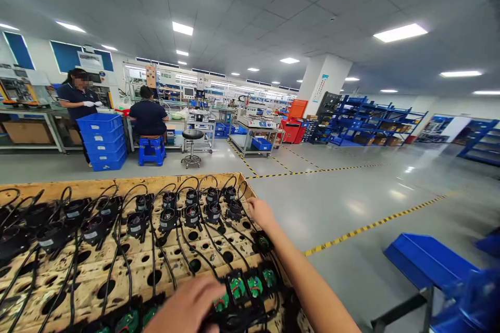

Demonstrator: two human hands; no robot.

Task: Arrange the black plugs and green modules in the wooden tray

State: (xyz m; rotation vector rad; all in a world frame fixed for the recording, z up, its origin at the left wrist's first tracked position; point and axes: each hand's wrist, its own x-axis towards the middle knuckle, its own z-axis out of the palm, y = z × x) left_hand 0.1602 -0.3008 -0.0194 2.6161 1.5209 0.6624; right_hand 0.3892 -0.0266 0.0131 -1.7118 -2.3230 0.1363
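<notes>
My left hand [191,299] is low in the view over the near rows, its fingers loosely stretched and apart from the thumb. Its fingertips are next to a black housing with a round green circuit board [221,302]; contact is unclear. My right hand [262,213] is at the right edge of the wooden crate [219,178], fingers curled in beside a black cable [245,208]. What they pinch, if anything, is hidden. Black cylindrical units [191,215] with cables stand in rows on the perforated wooden board [133,265]. More green-board housings [254,286] line the near side.
Stacked blue bins [102,140] stand beyond the crate, near a standing person [78,99] and a seated person [147,114]. A black stool [192,140] and a metal cart [250,138] are farther off. At right are a blue tray [429,260] and yellow-black floor tape [375,223].
</notes>
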